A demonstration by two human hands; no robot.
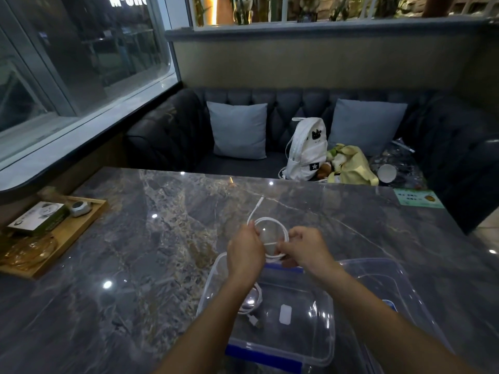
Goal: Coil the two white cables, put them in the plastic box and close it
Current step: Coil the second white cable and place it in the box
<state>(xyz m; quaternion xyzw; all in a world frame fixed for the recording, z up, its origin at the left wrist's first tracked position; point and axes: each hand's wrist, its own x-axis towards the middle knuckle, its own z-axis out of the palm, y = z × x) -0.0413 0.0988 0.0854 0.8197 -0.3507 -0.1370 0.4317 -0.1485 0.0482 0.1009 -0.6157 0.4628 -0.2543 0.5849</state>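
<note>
A white cable (272, 225) is looped into a small coil above the far end of the clear plastic box (321, 314). My left hand (244, 252) pinches the coil's left side, and my right hand (305, 248) grips its right side. One plug end of this cable (259, 201) trails away over the table. A second white cable (252, 302) lies coiled inside the box, partly hidden by my left forearm. The box is open, with blue clips at both ends. Its clear lid (391, 282) lies to the right, under my right forearm.
The grey marble table (162, 238) carries a wooden tray (67, 238) with a box, a small device and an amber glass dish at the left edge. A green card (417, 198) lies far right. Behind the table, a dark sofa holds cushions and a white backpack (306, 149).
</note>
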